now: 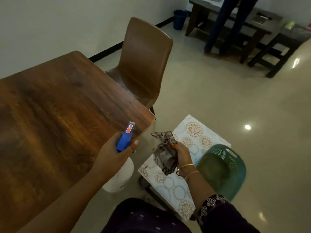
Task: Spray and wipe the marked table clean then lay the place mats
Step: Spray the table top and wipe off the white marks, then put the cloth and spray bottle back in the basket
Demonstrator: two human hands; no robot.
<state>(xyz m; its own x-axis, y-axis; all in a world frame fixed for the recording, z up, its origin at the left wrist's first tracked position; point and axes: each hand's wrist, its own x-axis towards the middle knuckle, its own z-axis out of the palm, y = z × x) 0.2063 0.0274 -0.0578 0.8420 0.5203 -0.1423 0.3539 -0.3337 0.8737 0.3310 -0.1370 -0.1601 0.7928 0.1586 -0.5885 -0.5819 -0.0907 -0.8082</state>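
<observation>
Here, head view: a person stands at the near right corner of a wooden table (58,105), looking down at both hands.
Left hand: the left hand (117,148) is wrapped around the blue trigger head of a spray bottle (125,137); its white body hangs below the hand, just off the table's near edge.
Nozzle: it points toward 11 o'clock, out over the tabletop.
Right hand: the right hand (182,153) is closed on a crumpled checked cloth (165,155), held in the air to the right of the table corner, apart from the wood.
Place mats: patterned place mats (193,140) lie on a low stool at 4 o'clock from the corner, not yet on the table.
Basket: a green mesh basket (222,169) sits beside the mats, partly over them.
Marks: none can be made out on the dark, blurred wood.
Step in hand: judged to be spraying, before any wiping.
Doing it well: likely best to keep the nozzle over the top and pointed inward, so mist lands on wood rather than past the rim, then follow with the cloth spread flatter.
Edges: the rounded corner lies between the two hands; the right edge runs away toward 1 o'clock.
Chair: a brown chair (144,61) stands against that right edge at 12 o'clock and may crowd wiping there.
Open room: the tabletop looks bare; pale floor lies open to the right.
Far side: another person's legs stand by dark benches at 1 o'clock, well apart.
</observation>
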